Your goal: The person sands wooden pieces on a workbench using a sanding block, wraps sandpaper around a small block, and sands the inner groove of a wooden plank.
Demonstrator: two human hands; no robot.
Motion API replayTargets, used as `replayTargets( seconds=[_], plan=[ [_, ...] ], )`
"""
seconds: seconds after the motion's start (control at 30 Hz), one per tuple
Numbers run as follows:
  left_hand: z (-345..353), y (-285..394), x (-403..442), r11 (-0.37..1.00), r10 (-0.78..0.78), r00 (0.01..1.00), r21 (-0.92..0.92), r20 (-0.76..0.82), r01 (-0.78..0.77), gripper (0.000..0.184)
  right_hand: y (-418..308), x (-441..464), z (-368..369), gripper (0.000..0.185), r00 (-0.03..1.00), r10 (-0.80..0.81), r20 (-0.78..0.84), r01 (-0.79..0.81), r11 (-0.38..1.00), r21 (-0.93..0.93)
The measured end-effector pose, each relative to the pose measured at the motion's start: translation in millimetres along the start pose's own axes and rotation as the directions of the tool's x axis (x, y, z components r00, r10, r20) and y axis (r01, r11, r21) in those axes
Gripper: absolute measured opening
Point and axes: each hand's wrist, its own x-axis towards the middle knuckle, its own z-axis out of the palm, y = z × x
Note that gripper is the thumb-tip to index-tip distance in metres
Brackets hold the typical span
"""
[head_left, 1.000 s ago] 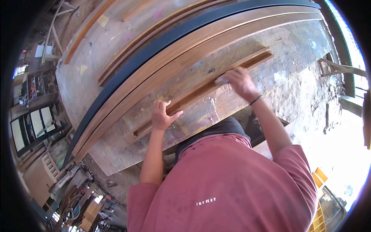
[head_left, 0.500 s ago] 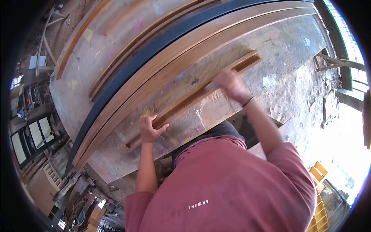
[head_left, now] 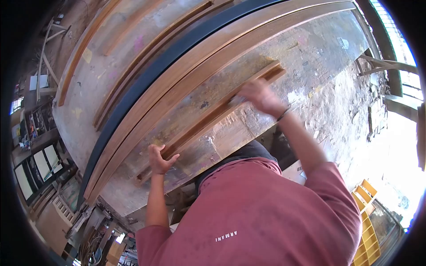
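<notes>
Brown grooved strip, apparently wood, lies at a slant on the paint-stained worktop, along the person's side, groove facing up. Its near-left end sits past the left hand, its other end past the right hand.

Left hand: over the strip near its left end. Thumb and forefinger spread apart, strip running between them; cannot tell how firmly they press. Right hand: motion-blurred, fingers closed on a small pale item, which is at the groove toward the strip's other end. Item too blurred to identify. Dark wristband on the right wrist.

Just beyond the strip, apart from it: two curved wooden rails, side by side, following the same arc. Dark blue curved piece runs right along their far side. More wooden strips farther back on the same worktop, roughly lengthwise.

Person wears a dark red T-shirt, small white lettering; body close against the near edge.

Surroundings: pale panels in dark frames at far left, yellow slatted unit at lower right, off the worktop. Cluttered floor lower left, details too small. Strong glare on the right side.
</notes>
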Motion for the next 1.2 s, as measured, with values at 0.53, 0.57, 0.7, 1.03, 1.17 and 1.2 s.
replayTargets(
  seconds=[0.53, 0.57, 0.7, 1.03, 1.17, 1.2],
  plan=[
    [-11, 35, 21, 0.981, 0.073, 0.993, 0.17, 0.092, -0.088, 0.078, 60, -18, -55, 0.024, 0.982, 0.136, -0.133, -0.126, 0.989, 0.08],
    [-13, 64, 39, 0.964, 0.141, 0.988, 0.218, 0.057, -0.15, 0.079, 61, -18, -56, 0.023, 0.985, 0.13, -0.117, -0.117, 0.986, 0.118],
    [42, 149, 117, 0.98, 0.176, 0.983, 0.083, 0.058, -0.181, 0.077, 77, -22, -58, 0.022, 0.993, 0.071, -0.094, -0.054, 0.984, 0.171],
    [77, 135, 120, 0.988, 0.125, 0.991, 0.085, 0.05, -0.129, 0.071, -77, 15, 41, 0.031, 0.982, 0.019, -0.188, 0.007, 0.99, 0.139],
    [72, 142, 124, 0.986, 0.13, 0.991, 0.097, 0.038, -0.134, 0.071, 13, -15, 38, 0.04, 0.998, 0.059, 0.022, -0.062, 0.98, 0.188],
    [72, 145, 124, 0.989, 0.116, 0.993, 0.088, 0.033, -0.119, 0.071, 66, -34, 16, 0.038, 0.993, 0.03, -0.118, -0.007, 0.981, 0.194]
  ],
)
